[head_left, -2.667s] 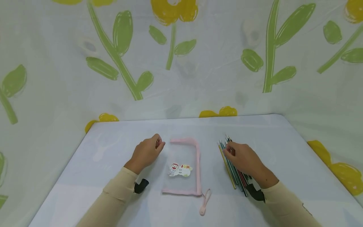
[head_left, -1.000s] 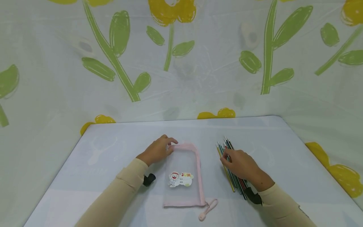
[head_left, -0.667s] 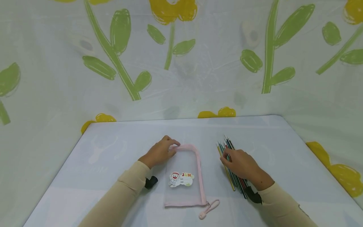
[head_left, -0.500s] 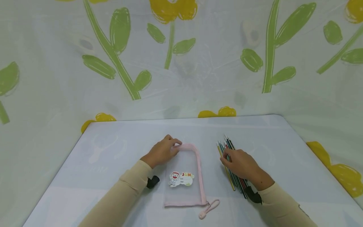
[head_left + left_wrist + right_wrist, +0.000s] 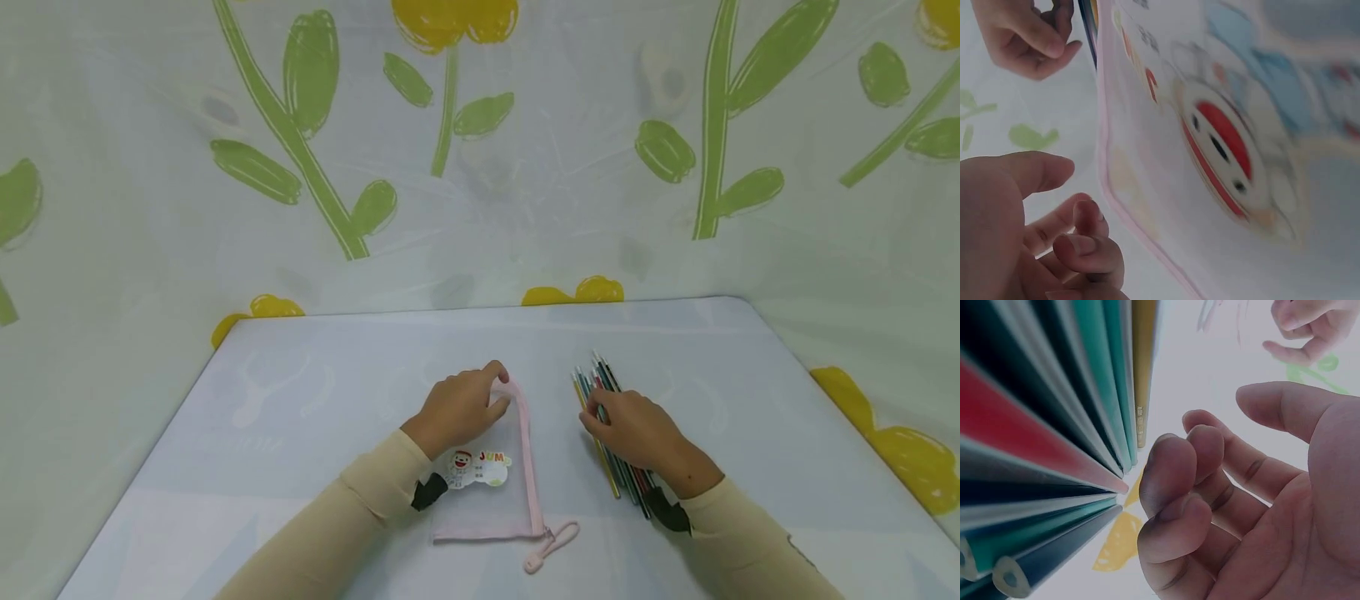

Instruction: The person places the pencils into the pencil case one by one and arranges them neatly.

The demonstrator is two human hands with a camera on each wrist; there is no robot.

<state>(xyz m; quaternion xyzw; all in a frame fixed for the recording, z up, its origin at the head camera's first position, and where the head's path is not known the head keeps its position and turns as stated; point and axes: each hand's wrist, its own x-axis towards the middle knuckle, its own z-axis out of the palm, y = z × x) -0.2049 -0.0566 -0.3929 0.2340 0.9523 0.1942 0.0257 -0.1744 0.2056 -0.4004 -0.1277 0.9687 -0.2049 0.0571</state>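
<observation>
A see-through zip pouch with pink trim [image 5: 529,475] lies flat in the middle of the table. Its front bears a cartoon label [image 5: 491,469]. Over the pouch's top right corner is my left hand [image 5: 459,408], with thumb and forefinger apart at the pink zip edge; the left wrist view shows nothing between them. My right hand [image 5: 636,427] hovers over a bundle of pencils [image 5: 606,467], hiding their middle. Seen in the right wrist view, its fingers are loosely bent and hold nothing, beside several green, dark, red and gold pencils [image 5: 1029,428].
A pink wrist strap [image 5: 553,546] hangs off the pouch's near right corner. The white table [image 5: 300,367] ends at a flower-printed curtain [image 5: 547,217] behind and along both sides. A black wrist-camera piece [image 5: 429,492] overlaps the pouch's left side.
My left hand has moved from left of the pouch, along its top edge, to its top right corner. The pouch sat slightly farther away at first. My right hand has stayed over the pencils.
</observation>
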